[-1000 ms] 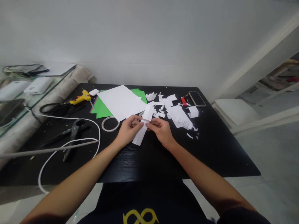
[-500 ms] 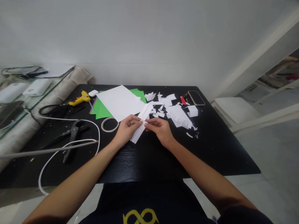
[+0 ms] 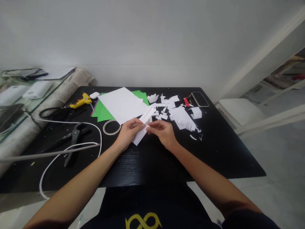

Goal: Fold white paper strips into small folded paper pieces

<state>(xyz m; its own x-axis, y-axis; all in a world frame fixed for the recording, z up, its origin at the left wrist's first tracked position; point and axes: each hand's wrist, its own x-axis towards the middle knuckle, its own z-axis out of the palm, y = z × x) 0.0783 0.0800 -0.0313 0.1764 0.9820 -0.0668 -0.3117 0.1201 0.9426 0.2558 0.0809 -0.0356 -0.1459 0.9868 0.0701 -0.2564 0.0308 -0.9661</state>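
Both my hands meet over the middle of the black table (image 3: 214, 152). My left hand (image 3: 128, 132) and my right hand (image 3: 162, 131) pinch a long folded white paper strip (image 3: 143, 127) between their fingertips. The strip runs slantwise, its far end toward the white sheets (image 3: 122, 103) and its near end just above the tabletop. A roll of tape (image 3: 111, 126) lies just left of my left hand.
Green paper (image 3: 105, 111) lies under the white sheets. Several white paper scraps (image 3: 181, 117) are scattered at the right, with a phone (image 3: 200, 99) and a red lighter (image 3: 186, 102). A yellow glue gun (image 3: 82, 100), pliers (image 3: 73, 135) and a white cable (image 3: 71, 146) sit at the left.
The paper strip has tilted and shifted slightly left between my fingers; my hands stay together at the same spot.
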